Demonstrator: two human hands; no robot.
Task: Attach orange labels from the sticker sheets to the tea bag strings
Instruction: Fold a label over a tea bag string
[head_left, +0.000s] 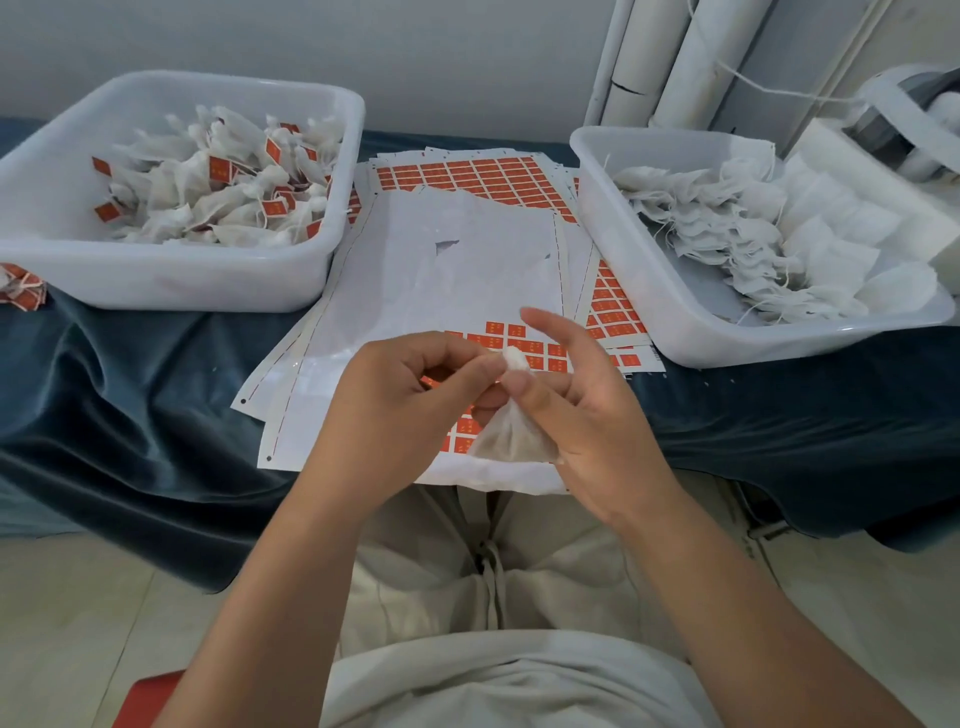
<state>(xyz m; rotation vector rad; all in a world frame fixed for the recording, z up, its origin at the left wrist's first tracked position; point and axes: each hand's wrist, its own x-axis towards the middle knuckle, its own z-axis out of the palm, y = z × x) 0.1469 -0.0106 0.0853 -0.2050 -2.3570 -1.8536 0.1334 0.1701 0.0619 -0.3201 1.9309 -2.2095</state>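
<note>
Tea bag (511, 441) in left hand (400, 410), right hand (582, 410); sticker sheets (441, 249) beneath, bins (171, 280) flanking.

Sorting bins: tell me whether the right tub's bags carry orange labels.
No, the tea bags in the right tub show only white.

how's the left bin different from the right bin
The left bin holds labelled tea bags with orange labels attached. The right bin holds unlabelled tea bags with bare strings. The left bin's bags lie in a jumbled heap, while the right bin's lie flatter and overlap. Both are white plastic bins on the dark cloth.
</note>
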